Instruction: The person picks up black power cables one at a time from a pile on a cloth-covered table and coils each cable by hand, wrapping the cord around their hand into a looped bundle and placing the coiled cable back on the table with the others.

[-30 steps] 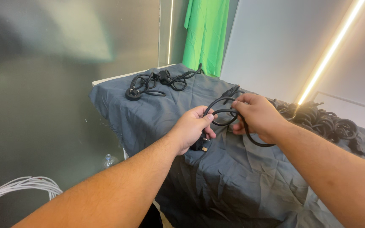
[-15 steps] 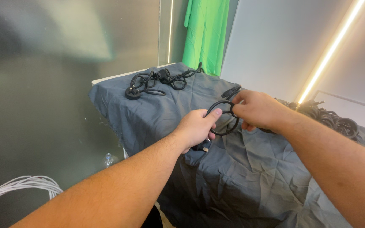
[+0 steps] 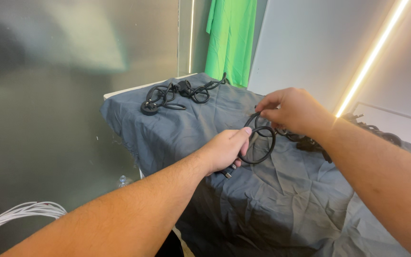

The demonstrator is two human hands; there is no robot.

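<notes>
Black cable (image 3: 262, 143), wound into small loops, sits between my two hands above the near corner of a table draped in grey cloth (image 3: 281, 200). My left hand (image 3: 224, 151) is closed around the lower part of the coil, thumb stretched along the loop's edge, and a plug with metal pins pokes out just under the palm. My right hand (image 3: 293, 110) comes in from above with the fingers curled and pinching the top of the loops; the forefinger is lifted a little, so that grip looks light rather than a full fist. The cable hangs clear of the cloth, held up in the air by both hands.

Farther back on the same cloth, near the far edge, lies a second bundle of black cables (image 3: 174, 95), loosely tangled and well apart from my hands. Behind my right wrist a heap of more dark cords (image 3: 374, 133) rests on the cloth. A bright green fabric (image 3: 231, 40) hangs against the wall beyond the table, and a lit strip (image 3: 372, 54) runs slantwise up the right wall. White cables (image 3: 17, 214) lie low at the left.
</notes>
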